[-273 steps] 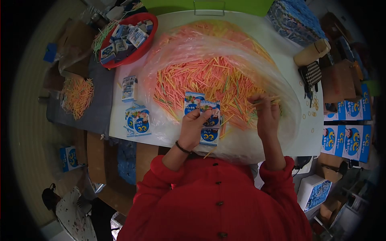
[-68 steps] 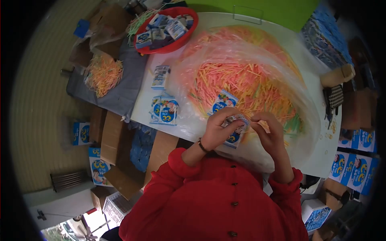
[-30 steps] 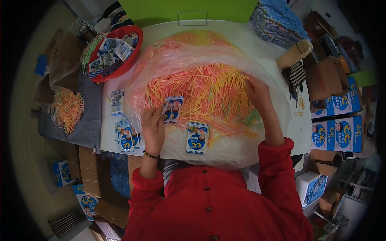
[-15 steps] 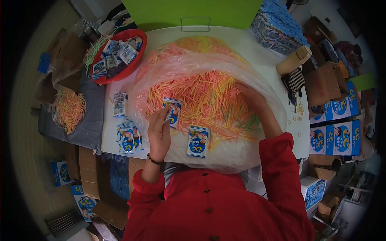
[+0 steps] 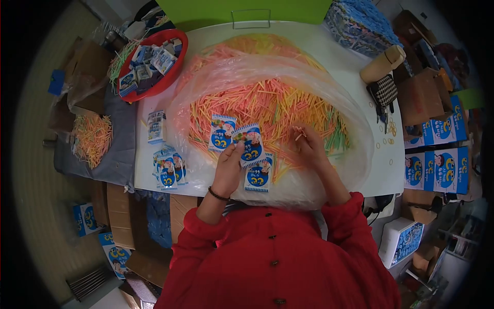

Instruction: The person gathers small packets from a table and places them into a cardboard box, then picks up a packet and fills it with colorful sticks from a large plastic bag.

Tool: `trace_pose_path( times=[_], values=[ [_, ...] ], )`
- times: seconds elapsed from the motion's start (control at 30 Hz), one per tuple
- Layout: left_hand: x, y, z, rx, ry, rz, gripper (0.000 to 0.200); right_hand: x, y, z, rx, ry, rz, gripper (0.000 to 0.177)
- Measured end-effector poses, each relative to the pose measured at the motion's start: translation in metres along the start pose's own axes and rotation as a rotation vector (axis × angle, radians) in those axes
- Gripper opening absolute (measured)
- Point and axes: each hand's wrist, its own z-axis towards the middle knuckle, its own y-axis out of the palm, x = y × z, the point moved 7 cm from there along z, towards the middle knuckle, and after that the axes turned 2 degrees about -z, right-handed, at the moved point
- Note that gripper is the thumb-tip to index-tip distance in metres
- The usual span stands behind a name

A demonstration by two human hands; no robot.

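My left hand (image 5: 228, 169) pinches the lower edge of a small blue-and-white printed packet (image 5: 251, 145). A similar packet lies just left of it on the pile, and another packet (image 5: 258, 176) lies below, partly overlapped. My right hand (image 5: 312, 149) is over the right part of the pile, its fingers closed on a few short pink sticks (image 5: 300, 134). Thin pink, yellow and green sticks (image 5: 262, 105) fill a large, open clear plastic bag (image 5: 355, 121) on the white table. Whether the held packet's top is open cannot be made out.
Several more packets (image 5: 169, 170) lie left of the bag. A red basin (image 5: 177, 72) of packets stands at the back left, beside a grey cloth (image 5: 121, 149) with loose sticks. A beige bottle (image 5: 383, 64), patterned pouch (image 5: 383, 91) and rubber bands (image 5: 388, 131) are at the right.
My left hand has moved right and now holds a packet out over the pile. My right hand has drawn back from the sticks, leftward and towards me, with some between its fingers.
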Motion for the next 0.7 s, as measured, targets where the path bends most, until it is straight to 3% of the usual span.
trace_pose_path(
  times=[0.1,0.17,0.27,0.37,0.43,0.57,0.7],
  values=[
    [-0.009,0.012,-0.002,-0.130,-0.071,-0.172,0.017,0.004,-0.006,0.003,-0.018,0.000,0.219,0.014],
    [-0.014,0.010,-0.003,-0.077,-0.050,-0.143,0.014,0.013,-0.012,0.000,0.108,0.206,0.733,0.017],
    [-0.015,0.002,-0.006,0.012,-0.026,-0.077,0.008,0.005,-0.012,-0.008,0.150,0.280,0.806,0.019],
    [-0.019,0.007,-0.006,-0.084,-0.039,0.129,0.012,-0.042,-0.002,-0.012,0.084,0.185,0.874,0.019],
    [-0.014,0.016,-0.005,-0.161,0.146,0.416,0.013,-0.075,0.007,-0.011,0.004,0.104,0.846,0.017],
    [-0.018,0.023,-0.008,-0.146,0.101,0.444,0.012,-0.111,0.027,-0.008,-0.201,-0.115,0.707,0.015],
    [-0.011,0.025,-0.013,-0.143,0.171,0.451,0.013,-0.113,0.040,-0.004,-0.264,-0.126,0.567,0.015]
  ],
)
